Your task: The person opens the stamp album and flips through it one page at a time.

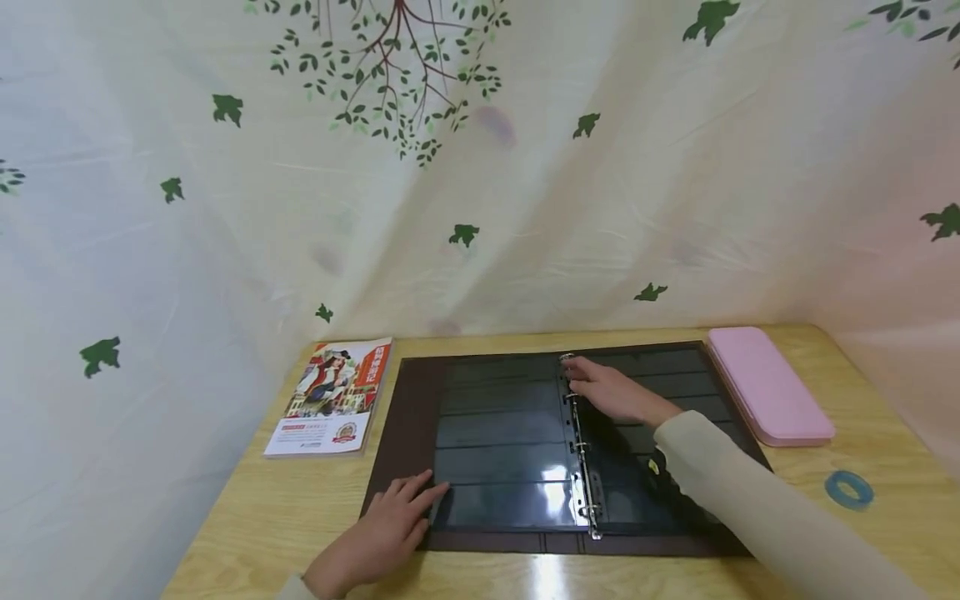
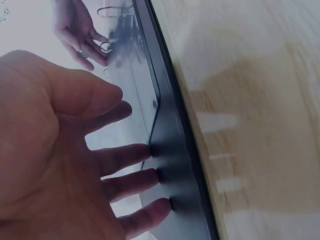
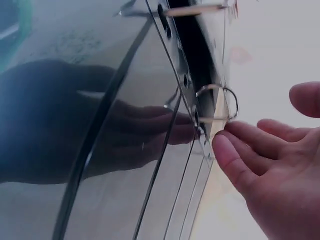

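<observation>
A ring binder [image 1: 402, 433] with a dark brown cover lies spread flat on the table. Both sides hold black, glossy pages [image 1: 498, 425] with horizontal strip pockets. Down the middle runs a metal ring spine [image 1: 581, 467]. My left hand [image 1: 386, 529] rests its extended fingertips on the binder's lower left corner; the left wrist view shows them loosely spread on the dark cover. My right hand [image 1: 611, 390] is over the upper end of the spine. In the right wrist view its fingers lie beside a metal ring [image 3: 217, 102], nearly straight; contact with the ring is unclear.
A booklet [image 1: 330, 396] with a colourful cover lies left of the binder. On the right, a pink case [image 1: 768, 383] sits against the binder's edge, with a blue ring-shaped roll [image 1: 849, 490] nearer me. Behind the wooden table [image 1: 247, 517] hangs a leaf-patterned curtain [image 1: 525, 192].
</observation>
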The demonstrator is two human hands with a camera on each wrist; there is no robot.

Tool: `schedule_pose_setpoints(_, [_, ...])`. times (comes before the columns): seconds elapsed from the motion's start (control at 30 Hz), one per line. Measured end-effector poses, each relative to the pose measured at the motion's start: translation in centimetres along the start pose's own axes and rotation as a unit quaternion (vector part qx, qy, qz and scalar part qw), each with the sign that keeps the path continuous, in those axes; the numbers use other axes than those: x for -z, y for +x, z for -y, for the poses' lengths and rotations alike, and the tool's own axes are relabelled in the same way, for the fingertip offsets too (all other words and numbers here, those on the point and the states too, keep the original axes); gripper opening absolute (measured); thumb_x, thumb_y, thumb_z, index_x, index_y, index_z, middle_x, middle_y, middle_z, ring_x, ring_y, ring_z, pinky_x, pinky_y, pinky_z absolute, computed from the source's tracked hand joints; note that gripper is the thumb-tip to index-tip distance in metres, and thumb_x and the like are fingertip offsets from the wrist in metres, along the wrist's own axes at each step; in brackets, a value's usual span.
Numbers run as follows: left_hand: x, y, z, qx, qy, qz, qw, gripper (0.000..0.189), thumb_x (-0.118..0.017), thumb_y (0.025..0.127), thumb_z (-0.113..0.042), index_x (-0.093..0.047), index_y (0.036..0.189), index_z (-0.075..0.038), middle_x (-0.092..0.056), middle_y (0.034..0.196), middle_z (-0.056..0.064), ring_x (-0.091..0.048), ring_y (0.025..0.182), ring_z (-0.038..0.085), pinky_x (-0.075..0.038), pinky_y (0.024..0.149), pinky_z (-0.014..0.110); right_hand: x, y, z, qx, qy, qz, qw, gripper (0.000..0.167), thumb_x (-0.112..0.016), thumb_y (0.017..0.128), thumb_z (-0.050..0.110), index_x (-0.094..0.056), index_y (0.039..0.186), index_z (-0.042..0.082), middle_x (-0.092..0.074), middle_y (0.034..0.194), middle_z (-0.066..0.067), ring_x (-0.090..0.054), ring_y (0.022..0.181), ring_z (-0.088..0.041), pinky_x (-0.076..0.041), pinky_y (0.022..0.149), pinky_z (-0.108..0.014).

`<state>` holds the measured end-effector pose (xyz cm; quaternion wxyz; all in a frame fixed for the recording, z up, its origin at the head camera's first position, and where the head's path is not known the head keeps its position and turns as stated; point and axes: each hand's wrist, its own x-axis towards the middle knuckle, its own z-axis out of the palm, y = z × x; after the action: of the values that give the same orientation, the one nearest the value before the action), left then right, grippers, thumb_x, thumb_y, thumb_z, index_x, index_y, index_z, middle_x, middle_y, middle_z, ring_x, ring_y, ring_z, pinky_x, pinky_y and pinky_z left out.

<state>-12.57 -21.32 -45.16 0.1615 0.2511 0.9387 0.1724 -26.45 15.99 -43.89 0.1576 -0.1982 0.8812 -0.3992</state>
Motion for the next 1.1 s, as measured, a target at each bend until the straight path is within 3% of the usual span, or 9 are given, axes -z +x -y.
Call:
schedule_pose_setpoints(0.3, [-0.2,0.0,-0.1,-0.028,0.022,-0.022,0.9991,0.038,-0.048,0.099,-0.017,-0.052,0.137,-0.016,-0.035,0.147,0.009,-0.036,0.128,0.034,-0.037,0.088,0.058,-0.4,0.0,0.3,-0.014,-0.042,0.006,0.999,0.045,-0.038,0.102,0.016,-0.035,0.142,-0.003,-0.04,0.142,-0.021,-0.039,0.127,-0.038,-0.034,0.1,-0.053])
schedule_pose_setpoints(0.53, [-0.2,-0.1,0.0,-0.038,0.04,-0.03,0.9981,0.038,-0.048,0.099,-0.017,-0.053,0.136,-0.019,-0.04,0.145,0.004,-0.038,0.125,0.029,-0.038,0.084,0.053,-0.7,-0.3,0.5,0.017,-0.082,0.006,0.9965,0.039,-0.04,0.102,0.02,-0.048,0.132,-0.004,-0.052,0.129,-0.019,-0.047,0.119,-0.037,-0.038,0.097,-0.052])
schedule_pose_setpoints(0.73, [0.1,-0.1,-0.1,-0.037,0.042,-0.041,0.9976,0.036,-0.049,0.099,-0.02,-0.054,0.134,-0.019,-0.041,0.143,0.006,-0.04,0.12,0.028,-0.039,0.082,0.056,-0.9,-0.6,0.8,0.019,-0.081,0.03,0.9961,0.042,-0.043,0.102,0.023,-0.046,0.135,-0.002,-0.05,0.13,-0.02,-0.045,0.12,-0.037,-0.039,0.095,-0.052])
schedule_pose_setpoints(0.93, [0.8,0.1,-0.6,-0.024,0.051,-0.06,0.9966,0.036,-0.052,0.097,-0.024,-0.056,0.132,-0.015,-0.042,0.14,0.008,-0.038,0.121,0.029,-0.037,0.083,0.058,-0.1,-2.2,0.5,0.009,-0.08,-0.034,0.9962,0.045,-0.045,0.101,0.028,-0.044,0.137,0.001,-0.048,0.133,-0.02,-0.038,0.126,-0.042,-0.034,0.096,-0.058])
schedule_pose_setpoints(1.1, [0.9,0.0,-0.9,-0.01,0.043,-0.051,0.9977,0.037,-0.054,0.096,-0.026,-0.056,0.131,-0.014,-0.043,0.139,0.009,-0.038,0.12,0.03,-0.036,0.083,0.059,1.6,-5.9,0.2,0.01,-0.092,-0.094,0.9912,0.044,-0.046,0.101,0.027,-0.046,0.134,-0.002,-0.048,0.132,-0.022,-0.039,0.124,-0.042,-0.032,0.097,-0.06])
